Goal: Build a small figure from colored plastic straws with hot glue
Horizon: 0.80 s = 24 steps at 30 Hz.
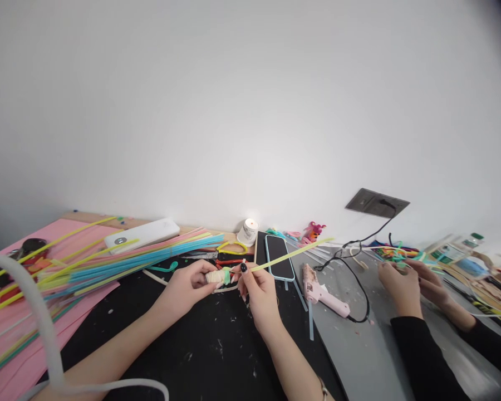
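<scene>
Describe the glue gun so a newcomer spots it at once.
On the white wall, find the dark outlet, right of centre, and follow its black cord down to the grey table. The glue gun lies at the cord's end: pale pink, pistol-shaped, unlike the flat phone to its left.

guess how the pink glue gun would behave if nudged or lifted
The glue gun would probably slide or swivel rather than roll, since its bent body lies on its side. Lifting it would likely drag the looping black cord, which runs to the wall outlet.
</scene>
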Motion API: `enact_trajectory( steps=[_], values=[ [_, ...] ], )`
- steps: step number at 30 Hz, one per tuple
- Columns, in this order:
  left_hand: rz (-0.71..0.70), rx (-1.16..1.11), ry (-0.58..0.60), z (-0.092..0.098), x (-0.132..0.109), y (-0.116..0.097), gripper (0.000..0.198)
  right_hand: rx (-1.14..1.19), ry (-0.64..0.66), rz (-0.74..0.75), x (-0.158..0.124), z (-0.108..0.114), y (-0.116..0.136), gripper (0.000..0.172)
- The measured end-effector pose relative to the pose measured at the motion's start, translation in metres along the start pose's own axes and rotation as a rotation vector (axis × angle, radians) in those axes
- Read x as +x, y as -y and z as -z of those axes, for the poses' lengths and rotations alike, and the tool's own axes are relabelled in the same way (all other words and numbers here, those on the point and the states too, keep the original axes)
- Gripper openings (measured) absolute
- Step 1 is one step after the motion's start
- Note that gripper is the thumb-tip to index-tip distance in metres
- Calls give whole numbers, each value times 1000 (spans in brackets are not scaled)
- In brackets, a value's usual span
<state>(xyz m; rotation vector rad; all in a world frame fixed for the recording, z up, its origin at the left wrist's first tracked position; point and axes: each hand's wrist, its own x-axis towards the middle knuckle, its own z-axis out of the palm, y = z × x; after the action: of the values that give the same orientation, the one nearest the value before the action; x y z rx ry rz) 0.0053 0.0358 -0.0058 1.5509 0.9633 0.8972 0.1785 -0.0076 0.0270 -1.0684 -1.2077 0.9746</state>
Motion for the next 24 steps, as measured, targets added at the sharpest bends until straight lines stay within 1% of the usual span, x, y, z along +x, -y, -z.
enact_trajectory(
  steps=[4,10,16,18,21,24],
  values=[
    [19,-39,17,0,2,-1,25,9,7,-1,0,0,-1,32],
    [1,12,-10,-1,0,-4,22,2,8,-2,0,0,0,33],
    [-77,72,-6,-2,-2,-7,14,-23,11,4,-1,-1,2,35],
    [-101,104,-14,-2,-3,-8,17,-41,8,6,-1,0,2,35],
    [-136,157,-28,-1,-3,-8,25,-71,-5,8,0,1,3,37],
    [-164,194,-23,0,-2,-6,24,-77,-21,9,0,2,4,36]
  ],
)
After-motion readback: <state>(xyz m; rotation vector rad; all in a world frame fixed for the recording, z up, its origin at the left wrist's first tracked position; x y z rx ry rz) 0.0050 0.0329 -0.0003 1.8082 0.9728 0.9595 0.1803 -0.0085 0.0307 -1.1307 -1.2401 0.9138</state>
